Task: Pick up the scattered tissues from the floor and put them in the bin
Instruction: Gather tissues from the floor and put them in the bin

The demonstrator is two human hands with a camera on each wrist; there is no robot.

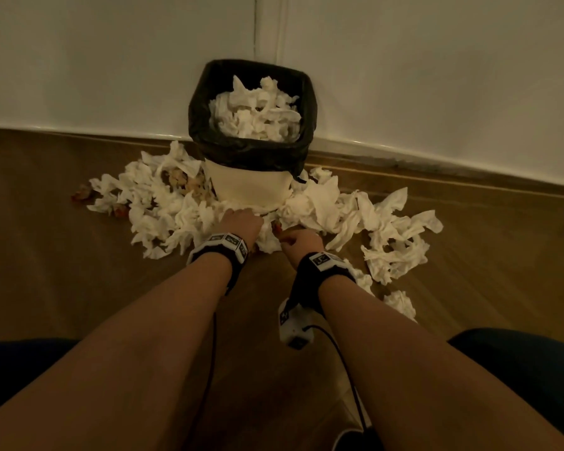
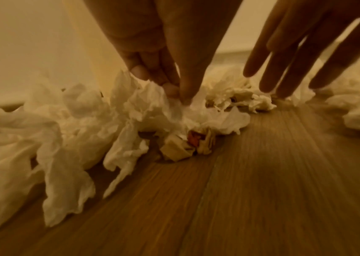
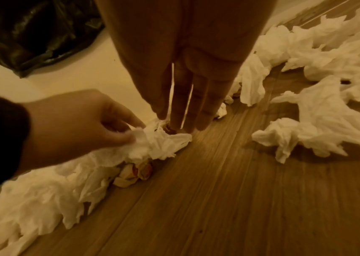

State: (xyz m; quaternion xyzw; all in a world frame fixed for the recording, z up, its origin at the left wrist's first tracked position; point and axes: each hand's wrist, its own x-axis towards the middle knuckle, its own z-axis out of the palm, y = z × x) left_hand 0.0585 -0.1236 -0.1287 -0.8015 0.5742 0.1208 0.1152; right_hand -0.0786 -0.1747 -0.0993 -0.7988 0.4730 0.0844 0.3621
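Observation:
A cream bin (image 1: 251, 187) with a black liner (image 1: 251, 151) stands against the wall, heaped with white tissues (image 1: 258, 115). More crumpled tissues ring its base on the left (image 1: 153, 203) and right (image 1: 394, 242). My left hand (image 2: 174, 97) is low in front of the bin and pinches one white tissue (image 2: 152, 107) between thumb and fingertips. Just to its right, my right hand (image 3: 181, 126) points straight fingers down, their tips touching the floor pile beside that tissue. A crumpled cream and red wrapper (image 2: 188, 145) lies under the tissue edge.
Bare wooden floor (image 1: 111, 288) stretches toward me. A white wall and skirting (image 1: 437, 177) run behind the bin. A small white device (image 1: 295, 327) with a black cable hangs below my right wrist. My dark-clad knees fill the lower corners.

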